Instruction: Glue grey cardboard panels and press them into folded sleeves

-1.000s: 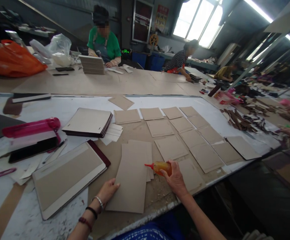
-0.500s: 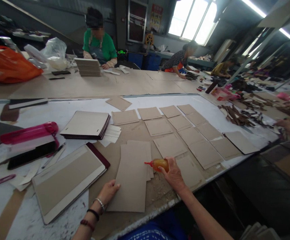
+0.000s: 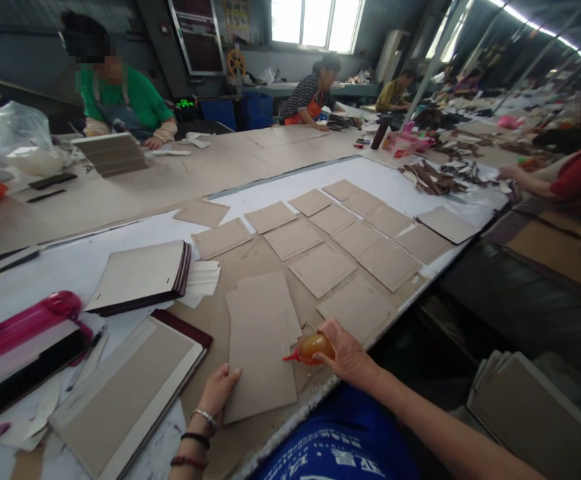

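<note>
My right hand (image 3: pixel 346 357) is closed around a small amber glue bottle (image 3: pixel 311 347) with a red nozzle, which points left at the right edge of a tall brown cardboard sheet (image 3: pixel 259 347). That sheet lies on top of a small stack near the table's front edge. My left hand (image 3: pixel 219 388) rests on the sheet's lower left corner with its fingers flat. Beyond the sheet, several square cardboard pieces (image 3: pixel 323 268) are laid out in rows.
An open board cover (image 3: pixel 120 393) lies at the left, with a stack of covers (image 3: pixel 140 277) behind it and a pink bottle (image 3: pixel 23 325) and black phone (image 3: pixel 33 372) further left. Other people work across the table and at the right. Grey boards (image 3: pixel 530 413) are stacked at the lower right.
The view has swung to the right. My right hand with the glue bottle has come nearer the table's front edge, at the sheet's lower right side. My left hand stays on the sheet's corner.
</note>
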The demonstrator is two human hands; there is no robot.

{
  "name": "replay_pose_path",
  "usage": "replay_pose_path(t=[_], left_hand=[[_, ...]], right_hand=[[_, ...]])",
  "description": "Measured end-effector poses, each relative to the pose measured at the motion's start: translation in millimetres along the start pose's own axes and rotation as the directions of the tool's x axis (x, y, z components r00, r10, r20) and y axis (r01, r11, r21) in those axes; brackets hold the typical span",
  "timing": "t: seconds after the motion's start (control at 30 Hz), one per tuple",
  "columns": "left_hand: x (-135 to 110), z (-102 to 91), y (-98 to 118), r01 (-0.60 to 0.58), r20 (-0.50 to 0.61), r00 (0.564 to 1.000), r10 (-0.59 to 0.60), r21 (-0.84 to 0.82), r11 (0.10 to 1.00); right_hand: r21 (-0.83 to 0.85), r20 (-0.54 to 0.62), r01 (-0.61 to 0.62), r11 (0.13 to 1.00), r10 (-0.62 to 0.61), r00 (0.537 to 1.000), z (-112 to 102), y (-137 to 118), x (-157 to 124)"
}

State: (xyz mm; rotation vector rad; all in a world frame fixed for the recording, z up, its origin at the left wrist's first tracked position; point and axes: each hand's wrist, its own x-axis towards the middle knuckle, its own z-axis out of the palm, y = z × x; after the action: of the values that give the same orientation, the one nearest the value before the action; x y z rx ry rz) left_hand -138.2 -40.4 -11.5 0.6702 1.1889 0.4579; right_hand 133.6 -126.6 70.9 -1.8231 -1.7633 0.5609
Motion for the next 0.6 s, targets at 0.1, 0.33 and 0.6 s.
replay_pose_path(t=[0.1,0.33,0.6], left_hand=[[0.1,1.7,1.5,0.017,-0.030,0.999,-0.017,-0.020,1.000],[-2.2,3.2,2.1,0.016,-0.032,0.999,-0.017,-0.014,1.000],[5.1,-1.2,-3.8,0.018,-0.060,0.998,-0.019,-0.012,1.000]], right_hand=[[0.035,0.010,-0.002,0.999,0.002,1.000,-0.1,-2.7,-14.3],[0.052,0.078,0.005,0.999,-0.009,0.997,-1.4,-4.4,-37.6],[0.023,-0.046,-0.015,1.000,0.016,0.999,6.5,3.5,-12.4]])
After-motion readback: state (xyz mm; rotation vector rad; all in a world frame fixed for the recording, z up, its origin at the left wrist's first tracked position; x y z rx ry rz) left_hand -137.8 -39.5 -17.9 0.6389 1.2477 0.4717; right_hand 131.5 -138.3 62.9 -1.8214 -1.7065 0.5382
